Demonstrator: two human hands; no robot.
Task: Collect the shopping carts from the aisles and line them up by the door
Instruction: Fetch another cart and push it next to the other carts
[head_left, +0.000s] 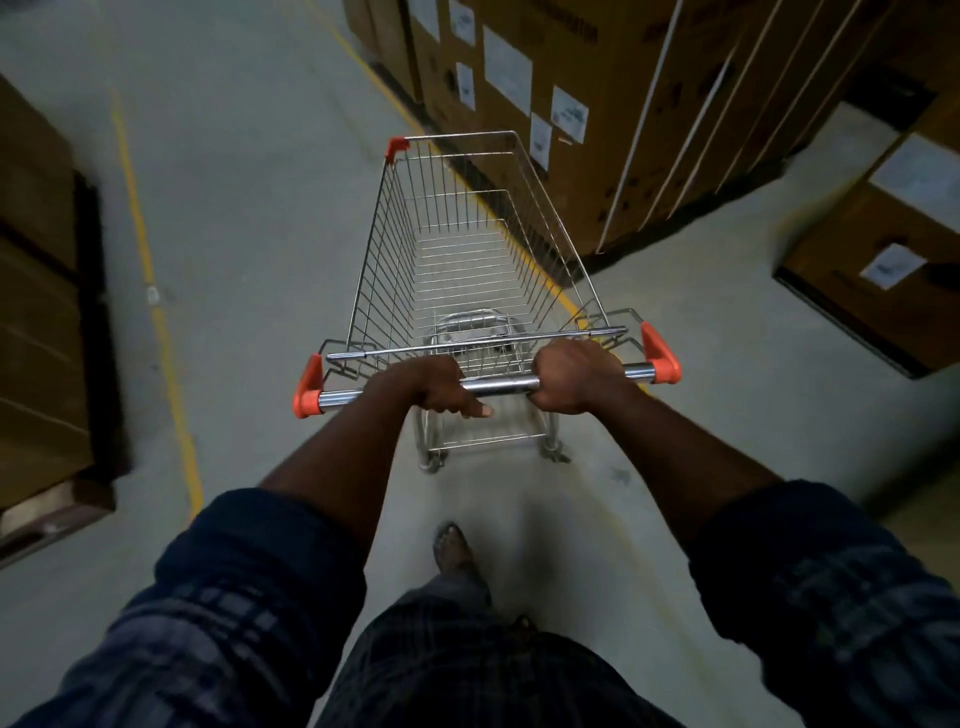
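Our silver wire cart (457, 260) shows orange caps (306, 396) at its corners and a chrome handle (500, 385). At one o'clock we see brown boxes (613, 104) with white labels (507, 70); at nine o'clock a yellow line (156, 312) crosses the pale grey floor (249, 182). Our sleeves (234, 597) are dark blue plaid, at five and seven o'clock.

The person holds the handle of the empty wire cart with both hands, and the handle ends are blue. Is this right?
No. The head view shows the handle ends are orange, not blue. The left hand and right hand both grip the handle of the empty cart.
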